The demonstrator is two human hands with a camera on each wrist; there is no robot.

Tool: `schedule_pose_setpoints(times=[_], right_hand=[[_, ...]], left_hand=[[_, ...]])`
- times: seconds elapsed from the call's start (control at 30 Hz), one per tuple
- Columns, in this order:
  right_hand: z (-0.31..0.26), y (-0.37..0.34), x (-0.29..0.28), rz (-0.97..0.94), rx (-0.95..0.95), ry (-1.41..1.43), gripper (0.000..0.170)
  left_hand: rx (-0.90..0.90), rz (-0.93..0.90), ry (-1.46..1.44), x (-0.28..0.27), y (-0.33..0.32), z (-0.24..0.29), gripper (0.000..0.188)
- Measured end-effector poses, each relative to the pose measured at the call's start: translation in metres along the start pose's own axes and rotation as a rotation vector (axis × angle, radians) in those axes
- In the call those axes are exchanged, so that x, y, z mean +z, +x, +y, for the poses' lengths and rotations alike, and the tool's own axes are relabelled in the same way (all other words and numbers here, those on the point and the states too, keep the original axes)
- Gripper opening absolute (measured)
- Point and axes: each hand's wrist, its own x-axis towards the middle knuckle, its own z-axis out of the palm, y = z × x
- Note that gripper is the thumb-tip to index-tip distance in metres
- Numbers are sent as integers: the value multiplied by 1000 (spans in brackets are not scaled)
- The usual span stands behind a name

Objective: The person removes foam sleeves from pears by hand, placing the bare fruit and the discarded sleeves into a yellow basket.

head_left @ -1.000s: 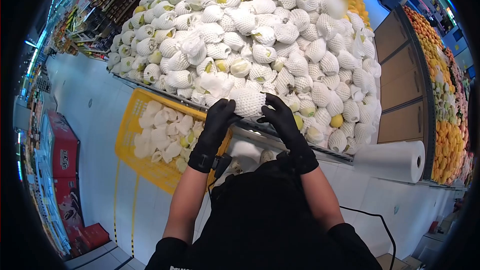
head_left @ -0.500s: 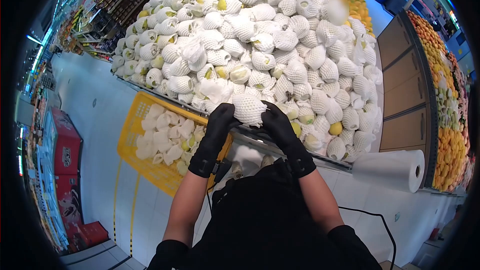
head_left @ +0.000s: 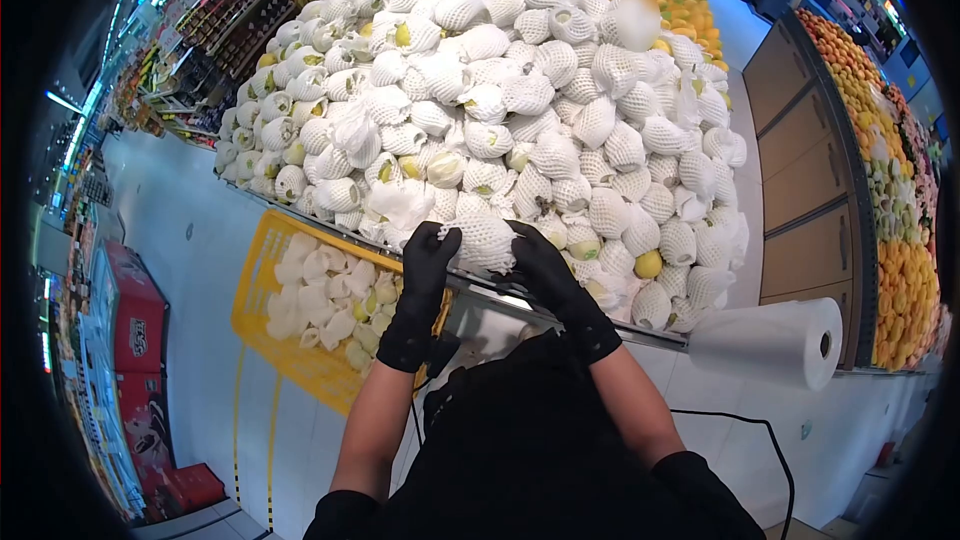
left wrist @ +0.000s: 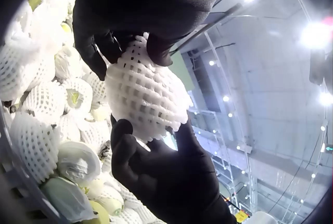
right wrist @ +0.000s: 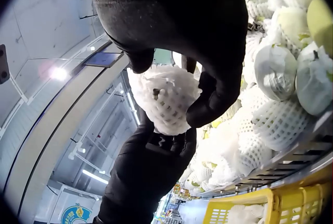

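Note:
Both black-gloved hands hold one fruit wrapped in a white foam net [head_left: 482,243] at the front edge of the heaped fruit display. My left hand [head_left: 427,262] pinches one end between thumb and fingers, as the left wrist view also shows at the net's gathered tip [left wrist: 140,42]. At the other end, my right hand [head_left: 545,265] grips with its thumb and curled fingers. In the right wrist view, the net's frilled opening [right wrist: 158,91] faces the camera, a small dark spot showing inside. Most of the fruit is hidden by the net.
A large pile of net-wrapped fruit [head_left: 430,120] lies beyond the hands on a railed display. Below left stands a yellow crate [head_left: 262,325] with foam nets and greenish fruit. A clear plastic bag roll [head_left: 760,343] sits right. A black cable [head_left: 745,427] hangs behind.
The right fingers, spread at the fruit's end one second ago, have closed in on it. The wrapped fruit and hands sit slightly lower in view, and the head view has shifted.

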Motion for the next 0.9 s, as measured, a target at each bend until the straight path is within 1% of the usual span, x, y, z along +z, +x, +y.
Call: schedule_pose_setpoints(times=[0.03,0.13,0.23,0.33,0.43,0.53,0.57,0.63,0.67,0.7,0.73,0.77,0.8,0.83,0.87,0.9], right_hand=[[2,1,-7,-27,4,-46,47],[1,-1,-19,-26,83,-187,47],[-8,-6,-19,-13,40,-123,47],[-11,-8,-28,-39,35,31,49],[-14,-12,-31,-15,-23,90,54],[-24,-18,-33,-44,-173,-258,57],[-28,-22,-33,-28,-205,-301,59],[-44,-33,-24,-30,-229,-500,61],[-48,-35,-23,-31,-241,-601,62],[-45,-33,-25,-38,-310,-717,67],[-49,-34,-24,-100,-399,-811,69],[-55,-35,-22,-163,-488,-904,71],[-60,-38,-19,-230,-574,-994,73],[-59,-37,-18,-205,-597,-962,76],[-59,-35,-17,-181,-620,-931,79],[-50,-26,-18,-108,-562,-882,80]], left_hand=[[2,-29,16,3,-3,1,13],[-155,-102,-137,6,-11,1,9],[-291,-167,-425,21,-18,9,13],[-214,-256,-420,24,-16,-2,18],[-174,-320,-320,23,-15,-9,35],[252,-337,417,25,-21,-6,43],[9,-308,126,25,-24,-4,44],[-464,-232,-457,38,-35,32,47],[-539,-323,-501,37,-34,32,47],[-615,-412,-546,34,-34,30,48],[-689,-502,-592,30,-33,27,49],[-696,-525,-573,20,-29,8,47],[-521,-522,-365,19,-32,1,47],[-344,-513,-156,20,-33,-5,46],[-299,-490,-134,17,-34,-9,46],[-254,-466,-110,18,-36,-6,45]])
